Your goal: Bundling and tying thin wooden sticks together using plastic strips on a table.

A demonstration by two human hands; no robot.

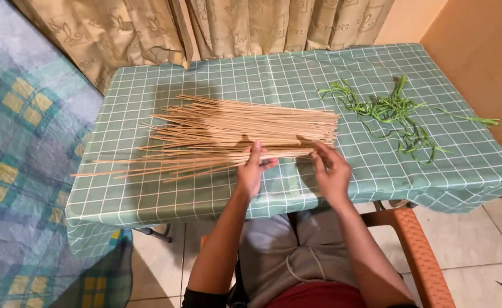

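Green checked cloth covers the counter [205, 194] in front of you, with tan curtains [205, 28] behind it and a blue checked bed [17, 148] at your left. One big pile of thin sticks [234, 134] lies in the middle of the counter, far too many to count. Its right ends sit neat together and its left ends fan out. These sticks look light and stiff, and thin enough to snap if you bend them. They would also roll and slide apart, so it seems best to take hold near the tidy right end. Your left hand [252, 171] has its fingers curled on a few sticks at the near edge of the pile. Your right hand [331, 168] pinches the ends there. One loose heap of green leaf strips [396, 111] lies well apart at the right. One orange chair arm [416, 245] shows below.
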